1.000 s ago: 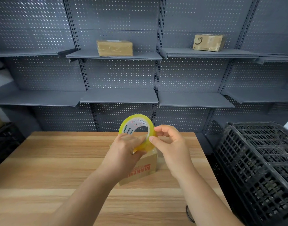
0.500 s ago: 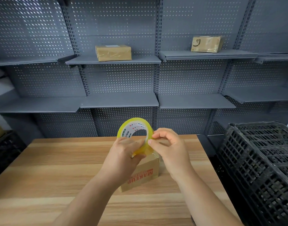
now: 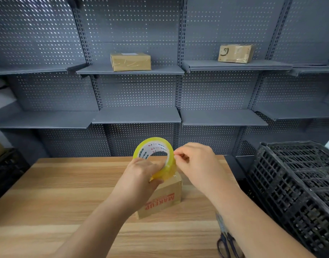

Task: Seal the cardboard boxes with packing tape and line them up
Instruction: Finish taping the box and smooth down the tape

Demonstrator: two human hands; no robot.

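My left hand [image 3: 139, 175] grips a yellow roll of packing tape [image 3: 164, 165], held upright above a small cardboard box [image 3: 163, 198] printed with red letters. That box sits on the wooden table [image 3: 57, 192] under my hands. My right hand [image 3: 195, 162] pinches at the roll's right edge with thumb and forefinger; whether a tape end is lifted is too small to tell. Two taped cardboard boxes stand on the upper shelves: one [image 3: 130, 61] in the middle, another [image 3: 235, 53] to the right.
Dark-handled scissors [image 3: 226, 245] lie on the table near my right forearm. A black plastic crate [image 3: 297, 187] stands at the table's right. Grey perforated shelving [image 3: 137, 115] covers the back wall. Another dark crate [image 3: 5, 168] is at the far left.
My right hand has shifted a little right, its fingertips now at the roll's right edge. The view has tilted slightly; the left hand still holds the roll above the box.
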